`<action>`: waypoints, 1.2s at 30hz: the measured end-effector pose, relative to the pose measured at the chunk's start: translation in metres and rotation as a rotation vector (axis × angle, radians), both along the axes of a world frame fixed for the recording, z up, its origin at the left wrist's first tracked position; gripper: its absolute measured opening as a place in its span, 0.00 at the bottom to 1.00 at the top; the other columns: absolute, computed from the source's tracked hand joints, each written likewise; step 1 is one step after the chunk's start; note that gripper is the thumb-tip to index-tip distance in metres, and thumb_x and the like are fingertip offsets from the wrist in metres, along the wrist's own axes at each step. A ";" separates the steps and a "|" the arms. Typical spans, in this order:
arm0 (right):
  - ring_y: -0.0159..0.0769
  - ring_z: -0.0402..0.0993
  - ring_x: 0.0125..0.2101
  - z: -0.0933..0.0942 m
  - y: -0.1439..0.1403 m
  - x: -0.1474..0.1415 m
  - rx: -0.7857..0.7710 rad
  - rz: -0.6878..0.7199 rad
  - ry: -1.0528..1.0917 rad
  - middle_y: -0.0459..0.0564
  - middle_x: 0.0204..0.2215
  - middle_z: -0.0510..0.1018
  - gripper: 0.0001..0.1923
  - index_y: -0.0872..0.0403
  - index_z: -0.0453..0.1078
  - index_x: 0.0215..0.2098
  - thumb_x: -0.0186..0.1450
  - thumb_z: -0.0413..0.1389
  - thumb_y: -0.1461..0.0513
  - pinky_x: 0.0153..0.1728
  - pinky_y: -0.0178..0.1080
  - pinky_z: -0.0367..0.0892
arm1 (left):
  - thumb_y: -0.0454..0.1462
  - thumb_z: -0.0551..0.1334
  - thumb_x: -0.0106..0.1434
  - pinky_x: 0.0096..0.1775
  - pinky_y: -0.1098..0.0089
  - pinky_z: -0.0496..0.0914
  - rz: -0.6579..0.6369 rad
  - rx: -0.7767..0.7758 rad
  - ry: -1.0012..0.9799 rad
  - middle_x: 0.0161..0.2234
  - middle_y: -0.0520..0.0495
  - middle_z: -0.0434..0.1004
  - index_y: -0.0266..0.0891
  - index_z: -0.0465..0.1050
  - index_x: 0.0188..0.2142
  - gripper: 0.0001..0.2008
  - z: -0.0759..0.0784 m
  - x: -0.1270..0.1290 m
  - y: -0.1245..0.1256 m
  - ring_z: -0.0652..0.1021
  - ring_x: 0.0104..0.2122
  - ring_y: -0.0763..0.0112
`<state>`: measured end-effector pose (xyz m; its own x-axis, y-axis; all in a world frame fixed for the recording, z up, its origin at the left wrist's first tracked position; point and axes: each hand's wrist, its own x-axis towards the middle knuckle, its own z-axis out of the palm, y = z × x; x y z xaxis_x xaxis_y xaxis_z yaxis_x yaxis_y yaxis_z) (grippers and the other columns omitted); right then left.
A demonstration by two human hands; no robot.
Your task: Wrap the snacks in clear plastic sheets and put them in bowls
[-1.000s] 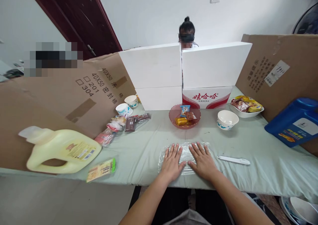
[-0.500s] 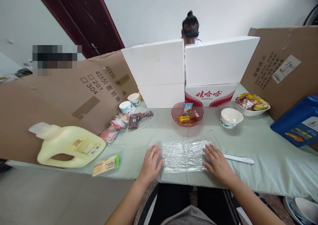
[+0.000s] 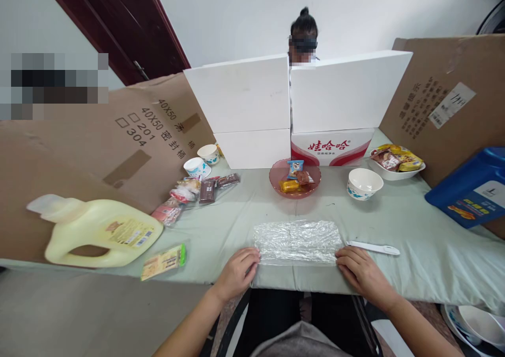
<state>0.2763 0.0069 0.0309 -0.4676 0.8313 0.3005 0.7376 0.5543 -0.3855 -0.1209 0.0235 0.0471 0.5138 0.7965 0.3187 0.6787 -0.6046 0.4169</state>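
A crinkled sheet of clear plastic, perhaps a flat bag, lies on the table in front of me. At its near left corner, my left hand has its fingers and thumb drawn together on the edge. My right hand pinches the near right corner in the same way, fingers curled. Just beyond the right fingers lies a white plastic handle-like strip, whose left end reaches close to the plastic. Past the sheet stands a pink glass bowl with a few wrapped snacks in it.
To the right are a white patterned bowl, a dish of snacks and a blue jug. Leftward lie a pale yellow jug, a snack packet, wrapped snacks and paper cups. White boxes screen a person opposite.
Both hands have slid from the sheet's sides toward its near corners, and their fingers have curled in on the edges. The plastic looks spread slightly wider. The view has shifted slightly.
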 end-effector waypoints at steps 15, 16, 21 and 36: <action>0.37 0.76 0.32 0.003 0.051 -0.053 -0.247 -0.514 -0.164 0.50 0.34 0.79 0.13 0.53 0.66 0.42 0.71 0.41 0.61 0.30 0.35 0.62 | 0.35 0.52 0.67 0.36 0.71 0.68 0.598 -0.080 0.147 0.35 0.49 0.80 0.41 0.71 0.41 0.10 -0.013 0.027 0.059 0.79 0.33 0.68; 0.37 0.76 0.32 0.001 0.052 -0.056 -0.236 -0.520 -0.181 0.52 0.35 0.79 0.12 0.54 0.66 0.42 0.71 0.41 0.61 0.29 0.35 0.61 | 0.35 0.52 0.68 0.36 0.71 0.68 0.605 -0.071 0.160 0.35 0.48 0.80 0.41 0.71 0.41 0.10 -0.016 0.029 0.060 0.79 0.33 0.67; 0.37 0.76 0.30 -0.006 0.049 -0.065 -0.188 -0.550 -0.280 0.53 0.35 0.77 0.13 0.54 0.66 0.41 0.71 0.41 0.61 0.26 0.35 0.59 | 0.33 0.53 0.66 0.38 0.70 0.67 0.627 -0.029 0.209 0.36 0.46 0.79 0.40 0.73 0.39 0.10 -0.027 0.034 0.061 0.78 0.35 0.66; 0.47 0.59 0.59 0.013 0.038 -0.103 0.180 -0.126 -0.217 0.56 0.56 0.69 0.20 0.56 0.65 0.57 0.70 0.44 0.59 0.59 0.51 0.52 | 0.33 0.51 0.67 0.55 0.53 0.63 0.347 0.132 0.207 0.55 0.40 0.70 0.37 0.68 0.53 0.17 -0.007 0.100 0.029 0.67 0.57 0.54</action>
